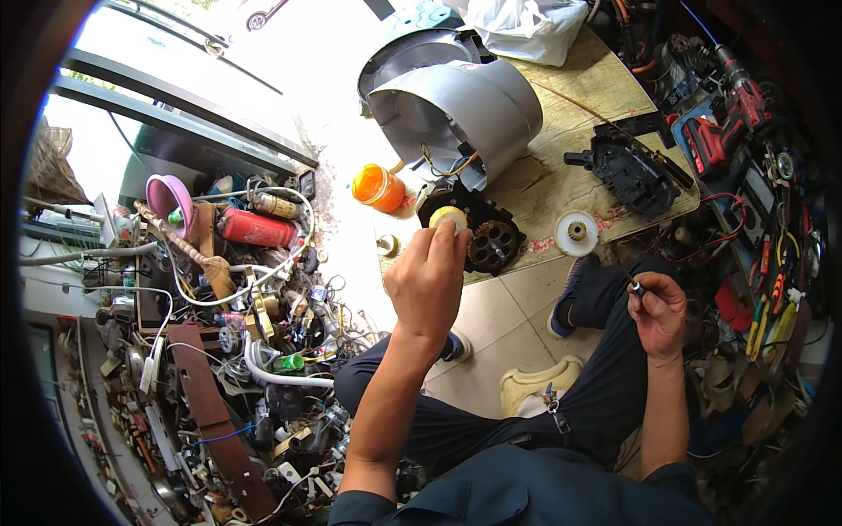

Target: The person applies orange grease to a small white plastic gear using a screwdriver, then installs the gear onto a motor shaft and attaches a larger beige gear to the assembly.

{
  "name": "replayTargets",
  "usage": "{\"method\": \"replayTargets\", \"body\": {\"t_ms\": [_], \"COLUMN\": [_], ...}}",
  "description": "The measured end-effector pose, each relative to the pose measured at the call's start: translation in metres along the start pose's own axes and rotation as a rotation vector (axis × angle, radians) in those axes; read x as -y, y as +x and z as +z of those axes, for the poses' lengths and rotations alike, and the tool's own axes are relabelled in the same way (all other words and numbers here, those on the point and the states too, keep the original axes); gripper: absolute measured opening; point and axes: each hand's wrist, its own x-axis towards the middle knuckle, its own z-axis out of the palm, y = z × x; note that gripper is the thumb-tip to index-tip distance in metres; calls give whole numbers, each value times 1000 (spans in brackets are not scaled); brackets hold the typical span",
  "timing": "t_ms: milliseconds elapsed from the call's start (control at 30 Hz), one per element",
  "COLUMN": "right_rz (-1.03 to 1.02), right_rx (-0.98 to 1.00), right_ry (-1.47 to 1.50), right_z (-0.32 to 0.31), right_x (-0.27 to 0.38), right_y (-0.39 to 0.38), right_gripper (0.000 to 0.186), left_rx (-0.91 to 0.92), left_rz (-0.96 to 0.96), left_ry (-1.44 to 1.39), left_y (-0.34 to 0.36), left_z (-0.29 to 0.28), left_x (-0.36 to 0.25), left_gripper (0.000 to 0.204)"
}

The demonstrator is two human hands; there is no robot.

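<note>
My left hand (425,285) has its fingers on a pale yellow round part (453,213) over a black gear housing (434,195), beside a dark toothed gear (493,247). In my right hand (660,316), near my right knee, is a thin tool with a dark shaft (630,277). A white gear (577,234) lies on the worn wooden table (535,197) right of the housing. An open orange tub (378,188) and a small metal cylinder (387,245) sit to the left. A silver casing (491,114) with wires stands behind the housing.
A black plastic housing (631,167) lies at the table's right. A white bag (526,26) sits at the back. Tools and a red drill (737,88) crowd the right side. A red cylinder (254,228) and heaped scrap fill the left. Another pair of shoes (561,307) is under the table.
</note>
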Motion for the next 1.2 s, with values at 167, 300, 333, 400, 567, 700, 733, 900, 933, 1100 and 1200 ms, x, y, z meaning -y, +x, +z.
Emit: {"method": "replayTargets", "body": {"t_ms": [167, 300, 333, 400, 567, 700, 733, 900, 933, 1100, 1200], "right_rz": [7, 25, 27, 43, 67, 37, 22, -168, -171, -242, -410], "right_rx": [11, 31, 41, 25, 26, 69, 92, 146, 158, 153, 181], "right_ry": [-5, -12, -15, -19, 32, -94, -155, -550, -599, -844, -1011], "right_z": [-2, -1, -1, -1, 15, 50, 60, 143, 164, 231, 244], "right_x": [1, 2, 2, 1, 3, 1, 0, -14, -19, -65, -85], "right_y": [0, 0, 0, -2, 2, 7, 9, 31, 37, 74, 89], "right_gripper": [26, 29, 30, 34, 42, 41, 40, 30, 33, 34, 34], "left_rx": [-5, -4, -5, -5, -32, -78, -103, -252, -234, -198, -73], "left_rz": [-40, -55, -57, -54, -33, -42, -43, -163, -231, -409, -481], "left_ry": [57, 95, 104, 108, 87, -71, -123, -298, -369, -625, -810], "left_y": [-1, -2, -3, -3, -8, -17, -21, -37, -41, -42, -44], "left_z": [3, 9, 10, 12, 15, -4, -7, -9, -6, 21, 18], "left_x": [4, 9, 10, 11, 20, 20, 23, 66, 78, 111, 113], "left_gripper": [21, 22, 22, 22, 31, 44, 47, 27, 24, 26, 33]}}
